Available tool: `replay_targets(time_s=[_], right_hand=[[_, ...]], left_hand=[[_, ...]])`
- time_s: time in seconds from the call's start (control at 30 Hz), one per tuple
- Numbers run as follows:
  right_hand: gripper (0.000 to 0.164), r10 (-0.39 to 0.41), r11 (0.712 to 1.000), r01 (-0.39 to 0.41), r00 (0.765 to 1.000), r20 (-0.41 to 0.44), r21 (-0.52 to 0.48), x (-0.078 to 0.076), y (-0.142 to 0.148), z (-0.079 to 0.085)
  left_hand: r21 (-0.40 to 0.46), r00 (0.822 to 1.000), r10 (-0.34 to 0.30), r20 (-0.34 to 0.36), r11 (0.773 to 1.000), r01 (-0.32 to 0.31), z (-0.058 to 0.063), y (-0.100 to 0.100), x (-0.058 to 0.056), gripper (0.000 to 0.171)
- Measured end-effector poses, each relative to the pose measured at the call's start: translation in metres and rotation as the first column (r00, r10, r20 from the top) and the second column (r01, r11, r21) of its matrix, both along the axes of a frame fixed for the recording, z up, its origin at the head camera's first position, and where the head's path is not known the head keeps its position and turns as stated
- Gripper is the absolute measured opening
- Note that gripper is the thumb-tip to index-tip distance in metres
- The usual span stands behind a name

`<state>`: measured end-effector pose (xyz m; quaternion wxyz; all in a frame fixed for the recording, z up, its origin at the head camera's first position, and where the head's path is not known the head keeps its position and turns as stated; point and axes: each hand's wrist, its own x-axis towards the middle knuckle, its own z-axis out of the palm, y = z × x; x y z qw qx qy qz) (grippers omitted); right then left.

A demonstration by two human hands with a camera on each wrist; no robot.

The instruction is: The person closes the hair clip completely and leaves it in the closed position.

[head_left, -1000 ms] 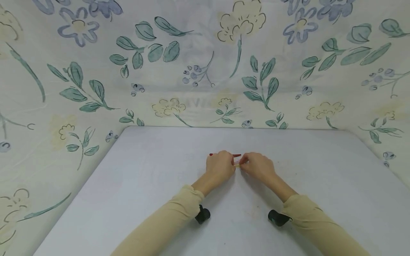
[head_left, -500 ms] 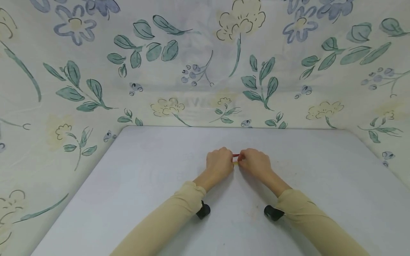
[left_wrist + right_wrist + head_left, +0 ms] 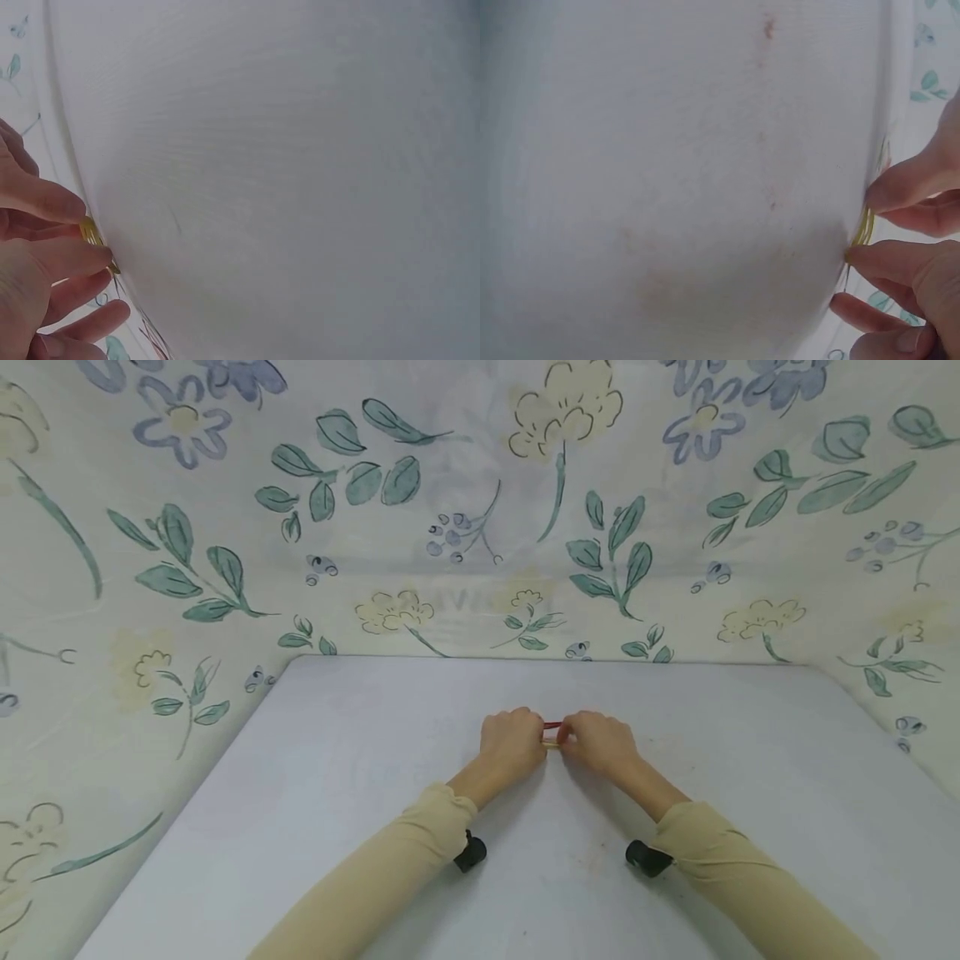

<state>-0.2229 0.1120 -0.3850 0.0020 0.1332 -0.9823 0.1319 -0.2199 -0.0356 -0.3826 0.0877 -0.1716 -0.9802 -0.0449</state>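
Observation:
In the head view my left hand (image 3: 513, 743) and right hand (image 3: 600, 743) face each other over the white table. Their fingertips pinch opposite ends of a small yellow looped piece (image 3: 552, 745). Thin yellow strands with narrow gaps between them show in the right wrist view, where my right fingers (image 3: 885, 259) grip the lower end of the piece (image 3: 865, 229). From the left wrist side, my left thumb and fingers (image 3: 71, 259) hold one end of it (image 3: 91, 232); the exact kind cannot be told. Just behind, a slim red thing (image 3: 552, 725) shows between the hands, its ends hidden.
A white tabletop (image 3: 360, 735) with faint brownish specks (image 3: 592, 856) lies under both arms. Flowered cloth (image 3: 465, 510) rises beyond its far edge and along the sides. Black cameras (image 3: 471, 852) hang at the wrists, below beige sleeves.
Both hands have shifted slightly away, and the left now covers the red thing's rounded left end, visible a second ago. The yellow strands between the fingertips show more plainly.

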Motion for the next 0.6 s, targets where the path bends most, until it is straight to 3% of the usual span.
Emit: replay_targets(time_s=[0.4,0.6], right_hand=[[0.011,-0.018,1.000,0.018,1.000,0.008,0.003,0.001,0.002,-0.001],[0.014,-0.012,0.997,0.016,0.998,0.059,-0.074,0.005,0.008,-0.002]], left_hand=[[0.032,0.999,0.001,0.043,0.999,-0.003,0.000,-0.010,0.002,0.005],[0.085,0.997,-0.009,0.072,0.996,0.003,0.003,-0.025,0.005,0.004]])
